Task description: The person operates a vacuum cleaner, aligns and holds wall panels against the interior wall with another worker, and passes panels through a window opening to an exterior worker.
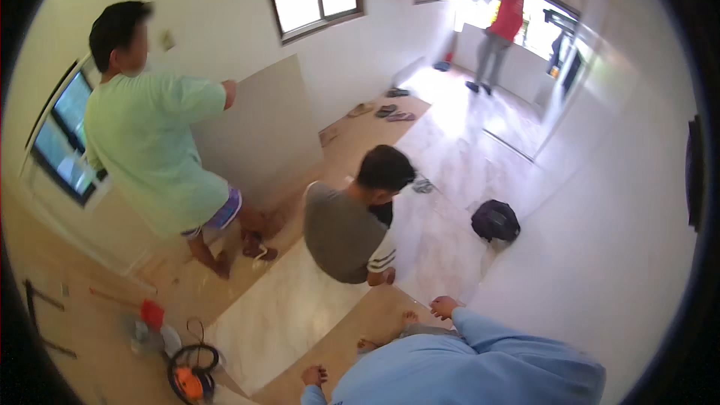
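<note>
Glossy off-white marbled floor sheeting (289, 322) lies flat from approx 7 o'c round to 3 o'c (clock read from centre of view), w/ a strip of plain tan floor (341, 337) showing at 6 o'c, right btwn the wearer's hands. L hand (315, 376), light-blue sleeve, is btwn 6 & 7 o'c, over/nr sheeting edge; its fingers look loosely curled, can't tell if they hold anything. R hand (445, 307), 5 o'c, reaches out nr the sheeting, fingers bent a bit & fairly wide; contact w/ floor can't be told.

Containers: cloudy see-through plastic-looking tub (141, 339) at 8 o'c, contents too blurred to ID; bright red piece (152, 313) sits at its 1 o'c side, in or behind it unclear. Rounded black fabric bag (495, 221), btwn 3 & 4 o'c, rests on sheeting, inside hidden. Round orange-&-black item w/ dark hoop (193, 384) on floor at 7 o'c. Any print on bag or round item: too small/blurry to read.

Others: co-worker in grey tee (341, 236) low on sheeting nr centre, hand down by its edge; co-worker in pale-green tee (154, 150), 9 o'c, standing, one hand at top of large flat greyish rectangular board (262, 120), 10 o'c. Person in red top (508, 15) far off, btwn 1 & 2 o'c. Assorted slip-on footwear (386, 111) nr 12 o'c.
</note>
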The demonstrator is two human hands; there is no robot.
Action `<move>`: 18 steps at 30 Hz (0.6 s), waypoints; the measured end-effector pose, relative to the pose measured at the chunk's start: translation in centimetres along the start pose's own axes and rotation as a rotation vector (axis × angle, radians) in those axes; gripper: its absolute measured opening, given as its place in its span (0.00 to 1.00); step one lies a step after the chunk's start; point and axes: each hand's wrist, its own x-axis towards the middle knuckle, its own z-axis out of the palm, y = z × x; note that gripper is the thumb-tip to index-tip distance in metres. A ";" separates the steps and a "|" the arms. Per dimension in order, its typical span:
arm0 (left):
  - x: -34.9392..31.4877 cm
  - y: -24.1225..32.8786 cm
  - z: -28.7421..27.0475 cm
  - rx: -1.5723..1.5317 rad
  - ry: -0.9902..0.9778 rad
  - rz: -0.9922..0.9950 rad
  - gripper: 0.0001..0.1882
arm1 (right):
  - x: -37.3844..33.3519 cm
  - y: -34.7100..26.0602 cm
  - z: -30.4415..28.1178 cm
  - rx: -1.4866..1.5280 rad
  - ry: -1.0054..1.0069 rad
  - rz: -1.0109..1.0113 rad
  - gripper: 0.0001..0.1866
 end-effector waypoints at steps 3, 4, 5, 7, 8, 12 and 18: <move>0.3 0.5 1.5 0.044 0.001 0.014 0.12 | -1.6 0.2 -1.7 -0.052 0.020 0.076 0.18; 0.1 0.7 2.1 0.062 0.003 0.043 0.13 | -1.8 0.5 -2.2 -0.028 0.032 0.076 0.18; -0.2 1.1 3.0 0.085 -0.017 0.052 0.13 | -1.6 1.9 -3.0 -0.022 0.039 0.094 0.18; -0.4 1.9 4.5 0.017 0.043 0.041 0.12 | -1.0 3.4 -3.8 -0.005 0.047 0.107 0.17; -0.5 2.3 4.6 0.018 0.056 0.052 0.12 | -0.9 3.9 -4.1 0.020 0.064 0.111 0.17; 0.3 4.6 5.8 0.141 0.019 0.218 0.11 | 0.0 4.9 -5.6 0.006 0.078 0.083 0.19; 0.9 6.3 8.2 0.186 -0.006 0.338 0.12 | 0.6 4.2 -7.5 0.007 0.050 0.070 0.20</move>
